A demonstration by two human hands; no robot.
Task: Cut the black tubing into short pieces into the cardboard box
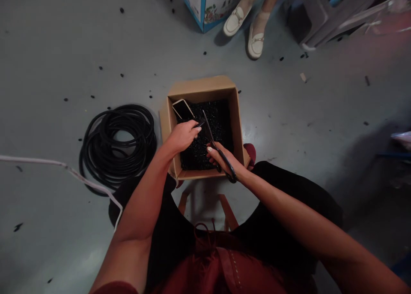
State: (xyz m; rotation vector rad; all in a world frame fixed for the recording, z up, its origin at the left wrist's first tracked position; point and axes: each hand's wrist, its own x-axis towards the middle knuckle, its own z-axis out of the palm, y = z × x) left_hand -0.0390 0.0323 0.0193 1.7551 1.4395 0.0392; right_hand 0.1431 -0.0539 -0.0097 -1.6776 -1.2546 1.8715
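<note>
Over a cardboard box point(205, 88) full of small black pieces point(221, 118), both my hands are at work. My right hand point(221, 154) is closed around the handles of black-handled scissors point(207, 124), whose blades point up and away, slightly apart. My left hand point(184, 135) pinches a small black piece point(200, 124) between thumb and fingers, close to the blades. Its exact kind is too small to make out. A phone point(183, 109) with a dark screen lies on the black pieces in the box's far left corner.
A coil of black hose or cable point(141, 122) lies left of the box. A white cord point(38, 159) crosses from the left. Beyond the box are another person's white shoes point(256, 44), a blue and white carton point(203, 11) and a grey plastic stool point(316, 17). Small black bits dot the floor.
</note>
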